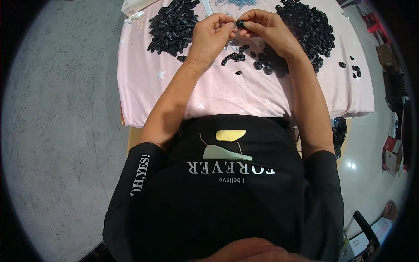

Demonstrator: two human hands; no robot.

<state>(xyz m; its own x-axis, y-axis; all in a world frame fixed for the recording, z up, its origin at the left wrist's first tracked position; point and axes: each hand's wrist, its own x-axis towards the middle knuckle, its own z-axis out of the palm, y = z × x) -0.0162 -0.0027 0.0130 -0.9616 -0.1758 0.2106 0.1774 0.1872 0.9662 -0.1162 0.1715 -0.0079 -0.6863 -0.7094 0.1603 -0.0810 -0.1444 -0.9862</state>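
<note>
Fingertips of both hands meet on one small black part [239, 23], held above the far middle of the desk [218, 94], which is covered with a pink cloth. The left hand [212, 36] pinches the part from its left side; the right hand [266, 29] pinches it from its right side, so the part sits directly between the two grips with neither hand clearly nearer. The part is too small to tell its long axis. Both grips are closed on it, thumb against forefinger. Both forearms run up from the body and converge, wrists raised off the cloth. One pile of black parts [171, 26] lies left of the hands, a larger pile [307, 28] right of them, and loose parts [244, 56] lie just below the hands.
</note>
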